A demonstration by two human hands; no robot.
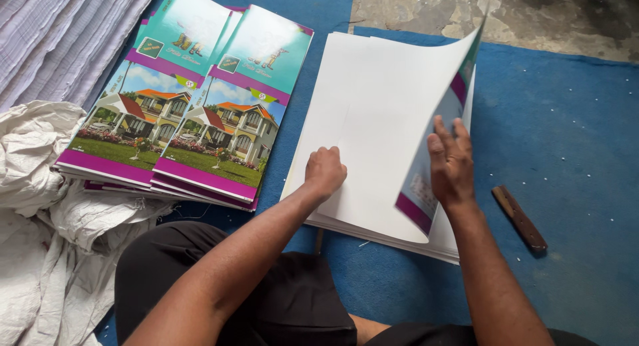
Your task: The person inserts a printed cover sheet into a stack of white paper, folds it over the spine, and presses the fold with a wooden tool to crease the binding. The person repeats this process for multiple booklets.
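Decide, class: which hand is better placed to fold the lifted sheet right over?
Probably the right hand: it lies flat under the curled sheet, holding it up. The left hand is a fist pressed on the sheet's white face, steadying it on the stack.

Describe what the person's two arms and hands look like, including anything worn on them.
Both arms are bare from above the elbow down, with no sleeves in view. The left hand and right hand wear no gloves, and no rings, watch or bracelets can be seen. Dark clothing covers the lap below the arms.
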